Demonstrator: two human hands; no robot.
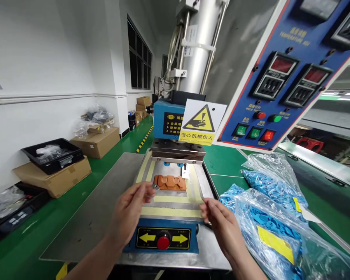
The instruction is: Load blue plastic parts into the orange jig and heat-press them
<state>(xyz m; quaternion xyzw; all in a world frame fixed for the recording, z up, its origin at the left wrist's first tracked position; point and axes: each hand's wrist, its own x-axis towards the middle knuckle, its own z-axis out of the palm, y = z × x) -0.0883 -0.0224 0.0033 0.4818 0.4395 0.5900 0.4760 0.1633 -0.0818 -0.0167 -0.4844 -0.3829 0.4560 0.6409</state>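
Observation:
Between the thumb and fingertips of my left hand (135, 202) is a small grey metal plate (155, 187) with a dark spot. It is beside the left end of an orange-brown fixture block (171, 183) with rounded recesses, which lies on the press bed under the press head (177, 151). My right hand (218, 216) is over the bed's right front edge, its fingers curled together. What those fingers hold, if anything, is hidden. Below and between both hands is the front button panel (163, 238) with a red button and yellow arrows.
Clear bags (268, 225) of blue parts lie to the right. A control box (280, 85) with displays and buttons overhangs at upper right, beside a hanging yellow warning sign (202, 122). Cardboard boxes (97, 142) and a black crate (51, 155) stand on the left along the wall.

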